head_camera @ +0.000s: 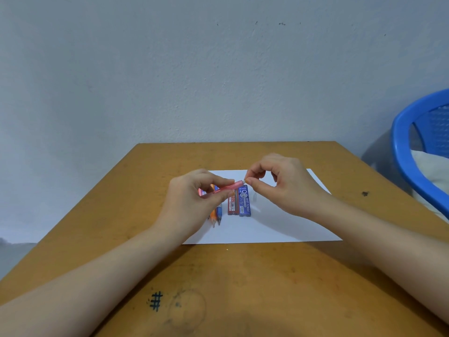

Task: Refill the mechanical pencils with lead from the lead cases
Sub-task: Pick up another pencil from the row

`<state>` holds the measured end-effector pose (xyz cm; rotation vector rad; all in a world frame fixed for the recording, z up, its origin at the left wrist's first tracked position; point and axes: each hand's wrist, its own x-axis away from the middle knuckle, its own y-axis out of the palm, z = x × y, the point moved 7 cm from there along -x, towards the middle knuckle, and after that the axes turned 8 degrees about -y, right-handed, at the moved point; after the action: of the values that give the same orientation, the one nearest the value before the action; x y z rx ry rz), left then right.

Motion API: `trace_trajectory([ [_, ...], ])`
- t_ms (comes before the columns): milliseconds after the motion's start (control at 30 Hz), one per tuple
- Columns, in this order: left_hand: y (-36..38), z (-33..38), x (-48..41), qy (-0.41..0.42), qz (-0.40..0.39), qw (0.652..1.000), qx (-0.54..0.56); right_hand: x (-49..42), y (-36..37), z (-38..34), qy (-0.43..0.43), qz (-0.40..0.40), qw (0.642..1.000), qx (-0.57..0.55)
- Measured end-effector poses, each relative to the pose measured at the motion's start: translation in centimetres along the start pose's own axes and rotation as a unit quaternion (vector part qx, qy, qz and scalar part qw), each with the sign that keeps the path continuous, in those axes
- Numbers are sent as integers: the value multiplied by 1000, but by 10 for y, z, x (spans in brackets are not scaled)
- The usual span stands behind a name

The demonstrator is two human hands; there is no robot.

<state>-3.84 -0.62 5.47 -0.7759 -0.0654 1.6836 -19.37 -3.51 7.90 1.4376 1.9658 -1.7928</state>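
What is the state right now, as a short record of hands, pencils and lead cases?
left hand: holds pink pencil
right hand: pinches the pink pencil's end
spare pencils: orange pencil, blue pencil, lying on paper
lead cases: red lead case, blue lead case, side by side on paper
surface: table

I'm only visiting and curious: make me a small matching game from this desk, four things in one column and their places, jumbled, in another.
Things:
1 pink pencil
2 blue lead case
3 orange pencil
4 blue chair

Places:
A on the white paper, partly behind the left hand
B right of the table
C held in the left hand
D on the paper beside the red lead case

Pairs: 1-C, 2-D, 3-A, 4-B.
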Motion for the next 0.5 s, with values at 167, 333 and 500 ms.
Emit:
trace_trajectory([
  [167, -1, -4, -1, -16, 9, 1000, 9, -2, -4, 6, 21, -1, 1000, 6],
  [333, -3, -10, -5, -28, 11, 1000, -1, -4, -8, 29, 92, -79, 992, 28],
  [500, -2, -9, -3, -25, 8, 1000, -4, 9, 11, 49, 153, -209, 961, 94],
])
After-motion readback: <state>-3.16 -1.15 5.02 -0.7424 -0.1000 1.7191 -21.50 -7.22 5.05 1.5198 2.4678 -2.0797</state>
